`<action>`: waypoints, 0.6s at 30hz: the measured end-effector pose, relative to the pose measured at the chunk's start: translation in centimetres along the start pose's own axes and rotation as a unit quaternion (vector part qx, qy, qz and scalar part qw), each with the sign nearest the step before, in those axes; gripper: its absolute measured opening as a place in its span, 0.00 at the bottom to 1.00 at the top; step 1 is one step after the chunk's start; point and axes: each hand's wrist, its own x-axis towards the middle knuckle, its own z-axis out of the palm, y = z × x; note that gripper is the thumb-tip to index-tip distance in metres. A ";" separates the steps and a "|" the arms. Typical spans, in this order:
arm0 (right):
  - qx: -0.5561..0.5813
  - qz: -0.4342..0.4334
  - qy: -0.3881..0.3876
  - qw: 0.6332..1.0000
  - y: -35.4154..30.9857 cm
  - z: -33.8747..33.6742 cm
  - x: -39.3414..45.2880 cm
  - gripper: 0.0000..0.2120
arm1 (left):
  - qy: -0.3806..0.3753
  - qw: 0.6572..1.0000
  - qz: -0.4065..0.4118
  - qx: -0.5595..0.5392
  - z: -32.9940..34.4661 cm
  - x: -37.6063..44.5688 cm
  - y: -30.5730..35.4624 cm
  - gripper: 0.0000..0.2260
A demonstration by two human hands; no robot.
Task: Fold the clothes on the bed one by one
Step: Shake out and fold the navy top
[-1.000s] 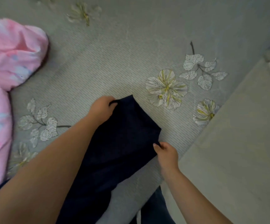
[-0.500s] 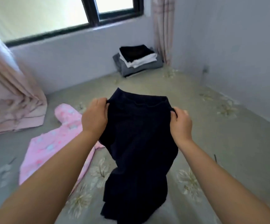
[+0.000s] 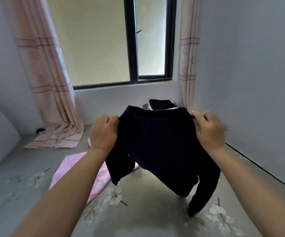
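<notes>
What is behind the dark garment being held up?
Behind the dark navy garment, above its top edge, the top of a folded clothes stack shows by the wall. Part of a pink garment lies on the bed beyond it. The stack's lower layers are covered.

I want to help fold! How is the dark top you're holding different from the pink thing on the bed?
The dark top is navy, almost black; the pink garment is pale pink with a faint print. The dark top hangs in the air, pinched at its shoulders by the left hand and right hand; the pink garment lies on the bed, untouched. Neither is folded yet.
</notes>
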 end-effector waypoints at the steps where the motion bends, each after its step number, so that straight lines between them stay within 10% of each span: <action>1: -0.006 -0.002 0.001 1.000 -0.1 -1.8 -0.5 0.09 | 0.006 1.000 0.009 -0.002 -1.2 -0.8 1.0 0.04; 18: -0.080 -0.122 -0.019 0.989 2.2 -10.3 -2.7 0.14 | 0.044 0.991 0.109 0.064 -6.8 -4.5 6.0 0.05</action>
